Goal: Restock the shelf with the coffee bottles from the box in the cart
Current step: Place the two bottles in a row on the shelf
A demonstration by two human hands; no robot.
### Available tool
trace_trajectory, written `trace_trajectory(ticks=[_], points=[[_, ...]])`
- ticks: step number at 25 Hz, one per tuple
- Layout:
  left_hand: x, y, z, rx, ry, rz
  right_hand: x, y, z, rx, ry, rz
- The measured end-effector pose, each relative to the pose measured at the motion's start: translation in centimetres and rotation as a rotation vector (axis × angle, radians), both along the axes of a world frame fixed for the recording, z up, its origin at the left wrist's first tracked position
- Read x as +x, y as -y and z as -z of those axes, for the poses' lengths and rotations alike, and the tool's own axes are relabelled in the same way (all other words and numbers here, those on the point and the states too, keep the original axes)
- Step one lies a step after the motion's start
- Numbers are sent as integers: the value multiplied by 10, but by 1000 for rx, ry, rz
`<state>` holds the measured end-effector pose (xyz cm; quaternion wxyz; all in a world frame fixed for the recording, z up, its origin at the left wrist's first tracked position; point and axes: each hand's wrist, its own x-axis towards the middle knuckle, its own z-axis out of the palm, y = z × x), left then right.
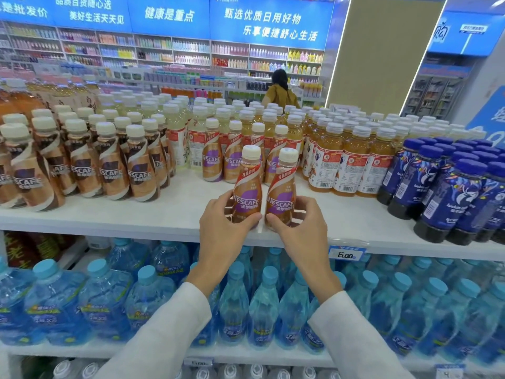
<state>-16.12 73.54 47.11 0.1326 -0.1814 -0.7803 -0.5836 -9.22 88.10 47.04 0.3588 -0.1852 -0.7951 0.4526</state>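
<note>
Upright, coffee bottles point(247, 191), gripped in hands point(222, 227)

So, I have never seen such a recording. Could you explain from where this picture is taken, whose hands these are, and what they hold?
There is no machine. One camera sits on a person's head and looks forward and down, so you see that person's own arms. The left hand grips the left coffee bottle and the right hand grips the right coffee bottle, both purple-labelled and upright at the front of the white shelf. More of the same bottles stand behind. Brown-labelled coffee bottles are left, orange drinks and dark blue bottles to the right, water bottles below.
</note>
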Motion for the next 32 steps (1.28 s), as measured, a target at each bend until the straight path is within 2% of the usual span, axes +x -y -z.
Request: trace_trajectory(ticks=[4,9,13,23,32], points=[[-23,9,-5,1,42,-35,-21,-26,-13,-11,63,9],[-76,37,-18,-103,64,-97,-66,-72,-29,-34,136,86],[-103,52,-19,-78,69,-77,-96,-91,-30,-20,135,82],[-116,52,-7,-44,17,-62,-125,-96,-20,50,120,148],[-129,46,-10,-78,59,-71,-125,-97,-17,80,115,135]])
